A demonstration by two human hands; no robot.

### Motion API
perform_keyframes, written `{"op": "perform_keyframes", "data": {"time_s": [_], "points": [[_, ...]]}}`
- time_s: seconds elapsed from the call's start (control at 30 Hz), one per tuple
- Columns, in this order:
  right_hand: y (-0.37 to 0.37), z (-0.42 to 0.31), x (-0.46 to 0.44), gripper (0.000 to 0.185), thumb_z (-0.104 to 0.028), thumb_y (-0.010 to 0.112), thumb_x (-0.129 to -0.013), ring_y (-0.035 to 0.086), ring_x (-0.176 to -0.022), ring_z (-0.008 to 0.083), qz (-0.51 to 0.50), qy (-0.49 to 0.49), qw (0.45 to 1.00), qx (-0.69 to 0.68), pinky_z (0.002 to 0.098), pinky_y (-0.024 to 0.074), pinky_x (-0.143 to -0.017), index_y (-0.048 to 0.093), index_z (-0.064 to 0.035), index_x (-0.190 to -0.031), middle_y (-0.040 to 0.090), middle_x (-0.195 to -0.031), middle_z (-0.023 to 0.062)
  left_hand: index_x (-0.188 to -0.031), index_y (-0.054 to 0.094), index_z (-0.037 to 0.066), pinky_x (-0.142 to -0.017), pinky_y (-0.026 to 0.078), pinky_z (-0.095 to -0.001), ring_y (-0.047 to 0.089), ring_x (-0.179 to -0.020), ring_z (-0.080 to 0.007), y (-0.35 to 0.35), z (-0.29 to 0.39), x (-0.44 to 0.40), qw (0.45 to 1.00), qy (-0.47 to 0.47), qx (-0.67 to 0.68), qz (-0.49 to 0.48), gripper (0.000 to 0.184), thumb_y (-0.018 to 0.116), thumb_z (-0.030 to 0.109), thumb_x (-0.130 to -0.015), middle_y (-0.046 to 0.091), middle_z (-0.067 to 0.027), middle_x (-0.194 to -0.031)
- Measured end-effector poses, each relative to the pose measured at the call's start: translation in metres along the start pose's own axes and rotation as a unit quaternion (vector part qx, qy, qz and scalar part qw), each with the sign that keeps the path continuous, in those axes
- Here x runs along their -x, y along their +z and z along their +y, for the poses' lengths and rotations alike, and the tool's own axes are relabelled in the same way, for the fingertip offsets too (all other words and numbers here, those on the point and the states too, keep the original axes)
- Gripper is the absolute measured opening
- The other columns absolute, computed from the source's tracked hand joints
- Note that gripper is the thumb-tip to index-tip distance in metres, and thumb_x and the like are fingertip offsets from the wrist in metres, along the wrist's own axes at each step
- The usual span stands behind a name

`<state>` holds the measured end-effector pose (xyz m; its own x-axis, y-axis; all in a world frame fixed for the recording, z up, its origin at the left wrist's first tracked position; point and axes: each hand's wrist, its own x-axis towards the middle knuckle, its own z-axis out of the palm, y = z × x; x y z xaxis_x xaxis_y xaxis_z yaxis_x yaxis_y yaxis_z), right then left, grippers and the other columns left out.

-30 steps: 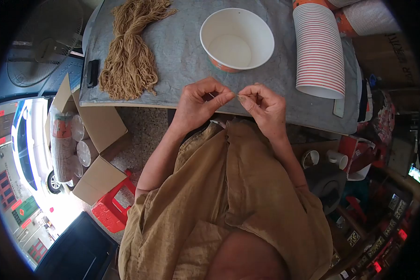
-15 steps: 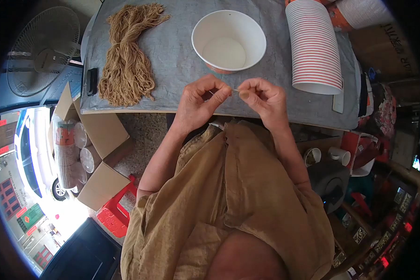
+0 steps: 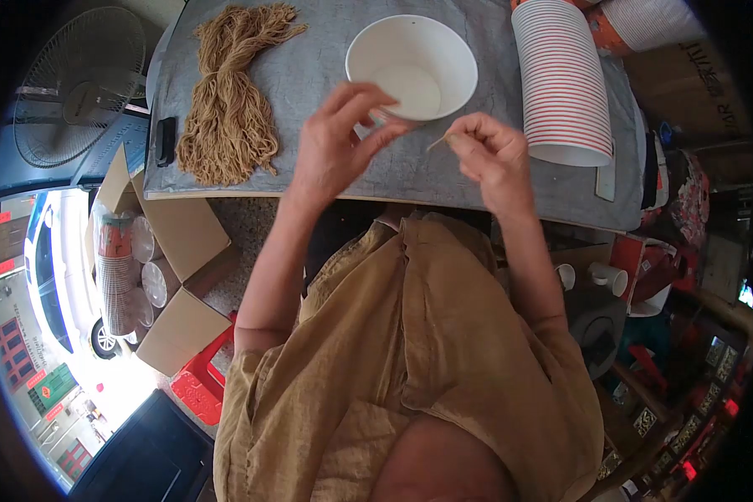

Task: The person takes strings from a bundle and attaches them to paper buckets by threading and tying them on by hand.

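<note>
In the head view, my right hand (image 3: 495,163) pinches a short tan strand of string (image 3: 437,143), whose free end sticks out to the left. My left hand (image 3: 330,142) has its thumb and fingers apart, slightly blurred, with nothing visible between them. Its fingertips overlap the near-left rim of a white paper tub (image 3: 443,54); whether they touch it I cannot tell. The tub stands upright near the middle of the table, and only its white inside shows. To the left lies a tied bundle of tan string (image 3: 230,117).
A long stack of nested paper tubs (image 3: 563,84) lies on the grey-covered table (image 3: 309,75) at right, with another stack behind it. A small black object (image 3: 166,140) sits at the left edge. Below left are an open cardboard box (image 3: 184,226) and a red stool (image 3: 197,389).
My hands have moved apart from their shared pinch on the strand. The left has opened and moved up-left toward the tub; the right has shifted right, keeping the strand.
</note>
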<state>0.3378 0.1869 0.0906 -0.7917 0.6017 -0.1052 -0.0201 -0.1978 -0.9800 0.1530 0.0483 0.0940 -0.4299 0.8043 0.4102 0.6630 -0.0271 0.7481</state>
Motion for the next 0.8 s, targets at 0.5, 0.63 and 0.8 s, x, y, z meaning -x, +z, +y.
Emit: {"op": "perform_keyframes", "data": {"time_s": [0.5,0.63,0.8], "points": [[-0.008,-0.026,-0.022,0.008,-0.003,0.064,-0.082,0.042,-0.054,0.0043,-0.136,-0.007,0.932,0.335,0.0264,0.0381,-0.052,0.061,0.0009,-0.076,0.049,-0.056,-0.0025,-0.096,0.067,0.008,-0.074,0.058,-0.0376,0.069,-0.09,-0.0264,0.02,-0.001,0.056,0.98,0.087,-0.167,-0.069,0.025,0.067,-0.004,-0.074,0.067,-0.0047,-0.1],[-0.005,-0.02,-0.019,0.007,-0.004,0.063,-0.082,0.043,-0.053,0.0072,-0.149,0.024,0.922,0.356,0.0287,0.04,-0.053,0.061,0.0014,-0.077,0.049,-0.055,0.0012,-0.097,0.067,0.009,-0.076,0.057,-0.0373,0.068,-0.09,-0.0252,0.021,-0.001,0.061,0.976,0.096,-0.184,-0.066,0.029,0.066,-0.003,-0.071,0.066,-0.0036,-0.101],[-0.002,-0.016,-0.015,0.011,0.002,0.061,-0.085,0.037,-0.056,0.0022,-0.159,0.019,0.915,0.369,0.0239,0.0335,-0.051,0.056,-0.0013,-0.076,0.042,-0.059,-0.0067,-0.097,0.067,0.009,-0.077,0.057,-0.0371,0.067,-0.091,-0.0245,0.02,0.001,0.061,0.975,0.087,-0.186,-0.078,0.028,0.066,-0.001,-0.071,0.066,-0.0028,-0.102]]}}
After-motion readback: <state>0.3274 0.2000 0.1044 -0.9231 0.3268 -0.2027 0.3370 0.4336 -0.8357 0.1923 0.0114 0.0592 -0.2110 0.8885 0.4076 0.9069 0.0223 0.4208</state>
